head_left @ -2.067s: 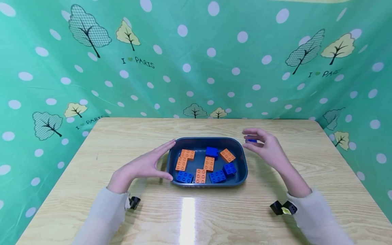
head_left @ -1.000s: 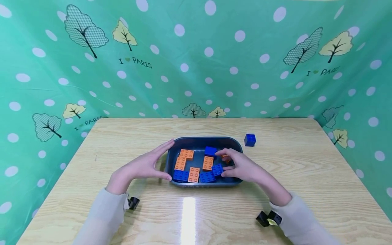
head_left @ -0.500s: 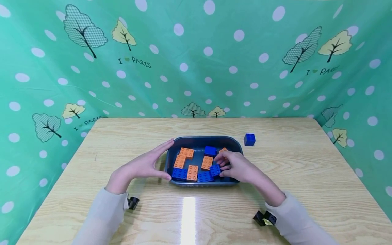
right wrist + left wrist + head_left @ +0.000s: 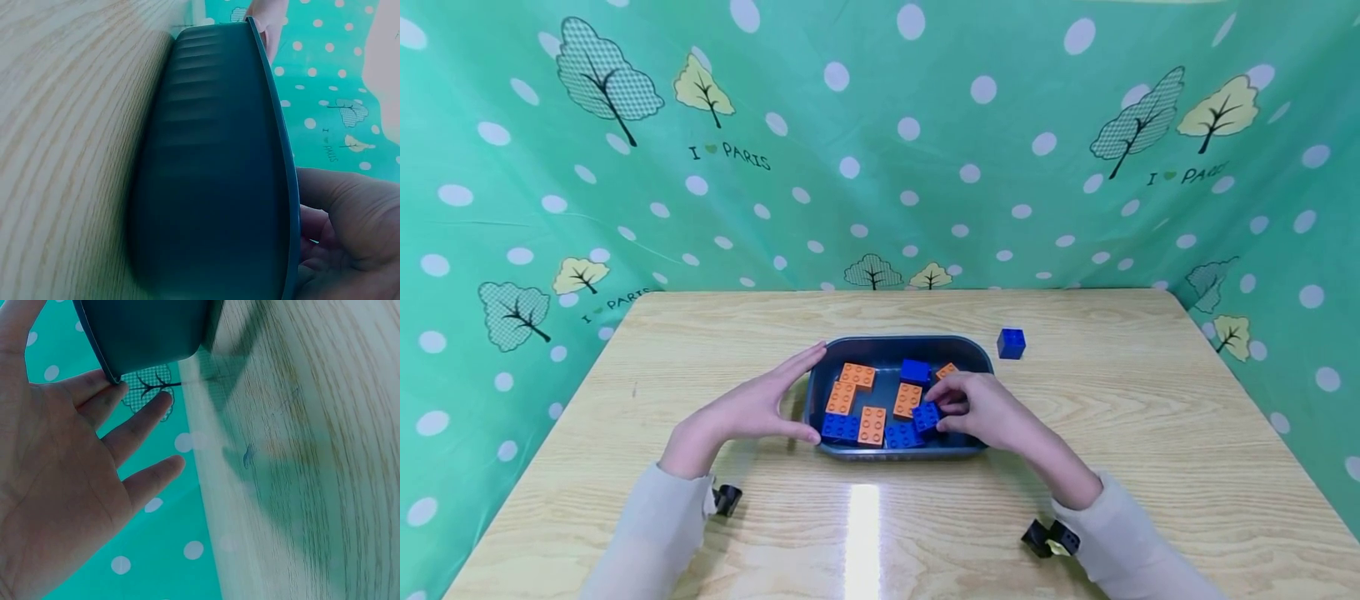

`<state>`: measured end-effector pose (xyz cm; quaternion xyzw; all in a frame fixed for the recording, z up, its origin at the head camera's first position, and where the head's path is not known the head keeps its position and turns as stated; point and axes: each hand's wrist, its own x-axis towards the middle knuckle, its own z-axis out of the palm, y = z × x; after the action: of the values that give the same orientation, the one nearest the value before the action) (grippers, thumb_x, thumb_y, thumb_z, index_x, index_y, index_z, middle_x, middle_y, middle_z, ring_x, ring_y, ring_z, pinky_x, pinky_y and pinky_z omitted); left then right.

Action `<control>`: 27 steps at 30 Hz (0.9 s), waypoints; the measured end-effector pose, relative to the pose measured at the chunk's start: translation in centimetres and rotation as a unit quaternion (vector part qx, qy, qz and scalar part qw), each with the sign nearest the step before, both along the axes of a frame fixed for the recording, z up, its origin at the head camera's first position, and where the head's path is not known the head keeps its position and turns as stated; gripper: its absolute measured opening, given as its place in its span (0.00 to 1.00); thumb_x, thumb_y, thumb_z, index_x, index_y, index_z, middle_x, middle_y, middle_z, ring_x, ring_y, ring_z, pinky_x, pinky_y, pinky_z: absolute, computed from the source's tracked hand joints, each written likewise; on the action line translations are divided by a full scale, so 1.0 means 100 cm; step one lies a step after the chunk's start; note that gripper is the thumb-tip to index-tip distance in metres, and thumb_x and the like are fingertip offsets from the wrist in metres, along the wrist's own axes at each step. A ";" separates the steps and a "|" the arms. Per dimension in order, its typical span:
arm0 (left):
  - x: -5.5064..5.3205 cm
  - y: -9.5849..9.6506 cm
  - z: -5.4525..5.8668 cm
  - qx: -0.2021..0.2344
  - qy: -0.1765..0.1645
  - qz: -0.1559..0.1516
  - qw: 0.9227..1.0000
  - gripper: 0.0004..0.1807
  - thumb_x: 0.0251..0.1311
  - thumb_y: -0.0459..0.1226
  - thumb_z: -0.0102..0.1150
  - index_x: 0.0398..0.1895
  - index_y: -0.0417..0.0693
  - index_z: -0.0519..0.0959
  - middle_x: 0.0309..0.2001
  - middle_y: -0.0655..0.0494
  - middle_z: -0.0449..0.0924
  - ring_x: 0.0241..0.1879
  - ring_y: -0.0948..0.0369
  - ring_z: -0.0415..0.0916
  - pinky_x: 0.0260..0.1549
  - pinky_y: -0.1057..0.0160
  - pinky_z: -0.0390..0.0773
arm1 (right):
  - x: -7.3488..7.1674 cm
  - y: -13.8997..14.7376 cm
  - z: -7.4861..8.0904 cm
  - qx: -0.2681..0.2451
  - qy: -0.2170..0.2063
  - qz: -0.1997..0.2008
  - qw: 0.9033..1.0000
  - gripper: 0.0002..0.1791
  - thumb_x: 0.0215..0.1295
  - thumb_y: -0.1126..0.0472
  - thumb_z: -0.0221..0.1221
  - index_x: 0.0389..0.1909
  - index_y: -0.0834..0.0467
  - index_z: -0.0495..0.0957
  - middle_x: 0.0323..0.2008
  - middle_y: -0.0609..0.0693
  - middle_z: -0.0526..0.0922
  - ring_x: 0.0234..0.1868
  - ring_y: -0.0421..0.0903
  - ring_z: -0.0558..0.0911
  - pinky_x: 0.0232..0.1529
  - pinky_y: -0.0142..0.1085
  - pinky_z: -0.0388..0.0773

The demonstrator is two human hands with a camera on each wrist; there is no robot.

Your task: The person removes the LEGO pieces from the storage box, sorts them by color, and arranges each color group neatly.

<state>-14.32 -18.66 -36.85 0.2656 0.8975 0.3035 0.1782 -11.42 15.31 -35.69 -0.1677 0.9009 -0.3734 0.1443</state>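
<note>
A dark blue plastic tray (image 4: 902,337) stands on the table, holding several orange and blue toy building bricks. My left hand (image 4: 748,410) spans the tray's left end, fingers extended, with fingertips and thumb at the rim; the left wrist view shows its spread fingers (image 4: 147,422) against the tray corner. Inside the tray's right part, my right hand (image 4: 985,408) pinches a small blue building brick (image 4: 927,416) between thumb and fingers. An orange brick (image 4: 946,372) is partly covered by that hand. In the right wrist view the tray wall (image 4: 206,169) hides the bricks.
A blue brick (image 4: 1011,343) sits on the wooden table (image 4: 1150,400), right of the tray. Other bricks lie near the held one: an orange brick (image 4: 907,401), a blue brick (image 4: 902,435) and a blue brick (image 4: 915,371). A green patterned cloth (image 4: 820,150) hangs behind.
My right hand has let go of the blue brick right of the tray, moved left into the tray and taken hold of another blue brick. The tray has shifted slightly left; my left hand stays.
</note>
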 end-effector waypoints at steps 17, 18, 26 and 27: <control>0.000 0.000 -0.001 -0.004 0.004 0.000 1.000 0.66 0.45 0.57 0.76 0.82 0.57 0.43 0.82 0.54 0.38 0.79 0.43 0.45 0.71 0.35 0.59 | -0.002 0.015 0.005 -0.060 0.031 -0.028 0.997 0.16 0.60 0.65 0.69 0.50 0.57 0.83 0.50 0.55 0.84 0.48 0.53 0.84 0.53 0.51 0.83; 0.000 0.000 -0.001 -0.004 0.005 0.000 1.000 0.66 0.45 0.57 0.76 0.82 0.56 0.43 0.82 0.54 0.38 0.79 0.43 0.45 0.71 0.35 0.59 | -0.002 0.016 0.005 -0.065 0.034 -0.029 0.997 0.16 0.60 0.64 0.69 0.50 0.57 0.83 0.50 0.54 0.85 0.48 0.53 0.84 0.53 0.52 0.83; 0.000 0.000 -0.001 -0.001 0.003 0.001 1.000 0.66 0.44 0.57 0.76 0.82 0.56 0.43 0.82 0.54 0.38 0.79 0.43 0.45 0.71 0.35 0.60 | -0.003 0.024 0.012 -0.095 0.048 -0.056 0.993 0.18 0.59 0.61 0.71 0.50 0.53 0.83 0.49 0.51 0.86 0.52 0.55 0.83 0.57 0.56 0.79; 0.000 0.000 -0.001 -0.001 0.003 0.001 1.000 0.66 0.44 0.57 0.76 0.82 0.56 0.43 0.82 0.54 0.38 0.79 0.43 0.45 0.71 0.35 0.60 | -0.003 0.025 0.013 -0.099 0.049 -0.059 0.992 0.18 0.59 0.61 0.71 0.50 0.53 0.83 0.49 0.51 0.86 0.52 0.55 0.83 0.58 0.56 0.79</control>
<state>-14.32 -18.70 -36.92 0.2652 0.8988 0.3018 0.1754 -11.75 17.85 -34.39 -0.1459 0.8738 -0.4599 0.0599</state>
